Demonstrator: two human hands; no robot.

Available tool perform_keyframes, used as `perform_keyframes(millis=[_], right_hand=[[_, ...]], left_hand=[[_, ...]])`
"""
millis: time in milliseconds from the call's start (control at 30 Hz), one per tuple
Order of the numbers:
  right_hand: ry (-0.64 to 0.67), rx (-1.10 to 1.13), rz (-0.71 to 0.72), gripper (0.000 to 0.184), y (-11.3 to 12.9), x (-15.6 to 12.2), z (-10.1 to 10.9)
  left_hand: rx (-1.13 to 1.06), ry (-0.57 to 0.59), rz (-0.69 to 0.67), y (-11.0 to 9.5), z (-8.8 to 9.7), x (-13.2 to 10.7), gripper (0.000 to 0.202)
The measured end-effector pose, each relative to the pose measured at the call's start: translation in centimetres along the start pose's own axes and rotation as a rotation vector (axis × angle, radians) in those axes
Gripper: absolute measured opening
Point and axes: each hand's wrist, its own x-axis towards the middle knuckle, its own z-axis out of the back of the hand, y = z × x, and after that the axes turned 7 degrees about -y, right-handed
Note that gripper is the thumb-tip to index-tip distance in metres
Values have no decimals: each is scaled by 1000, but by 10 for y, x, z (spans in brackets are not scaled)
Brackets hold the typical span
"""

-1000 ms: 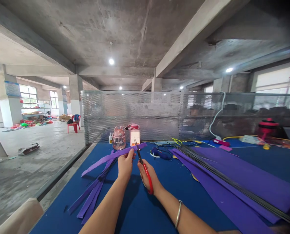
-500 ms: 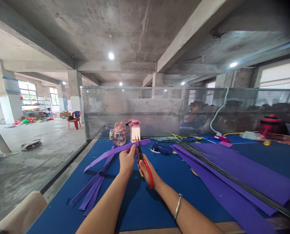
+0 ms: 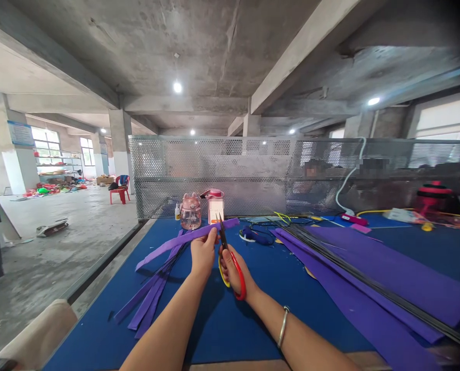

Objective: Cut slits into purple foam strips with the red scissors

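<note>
My left hand (image 3: 203, 253) pinches a purple strip (image 3: 164, 249) that looks like crepe paper; its long end trails to the left and a short end sticks out to the right. In my right hand (image 3: 235, 269) is a pair of scissors (image 3: 240, 281) with red and yellow handles. Their dark blades point up and away and cross the strip just right of my left fingers. Whether the blades touch the strip I cannot tell. Several more purple strips (image 3: 147, 304) and thin black wires (image 3: 170, 262) lie on the blue table (image 3: 214, 330) left of my left arm.
Large purple sheets (image 3: 369, 268) lie at the right under a bundle of long black wires (image 3: 373, 281). At the back stand a pink water bottle (image 3: 191, 212) and a pink-lidded container (image 3: 215, 208). A dark blue glue gun-like object (image 3: 257, 235) lies nearby. A perforated metal screen (image 3: 214, 170) borders the table.
The scissor handles have spread slightly, with more of the yellow handle showing. The strip and my left hand stay nearly the same; the whole view has shifted a little.
</note>
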Motion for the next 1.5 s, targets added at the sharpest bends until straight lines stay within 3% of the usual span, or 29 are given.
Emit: perform_keyframes(millis=[500, 633, 867, 1200, 1500], right_hand=[[-14, -97, 79, 56, -9, 4, 5], [34, -34, 32, 60, -16, 5, 4], [133, -56, 150, 63, -26, 6, 8], [32, 2, 64, 62, -5, 3, 4], [-29, -83, 55, 60, -10, 3, 3]], left_hand=[[-19, -27, -17, -2, -1, 0, 48], [-58, -28, 33, -1, -1, 1, 51], [-107, -44, 99, -9, -3, -5, 55], [-79, 13, 61, -11, -5, -7, 45], [10, 4, 21, -3, -1, -1, 48]])
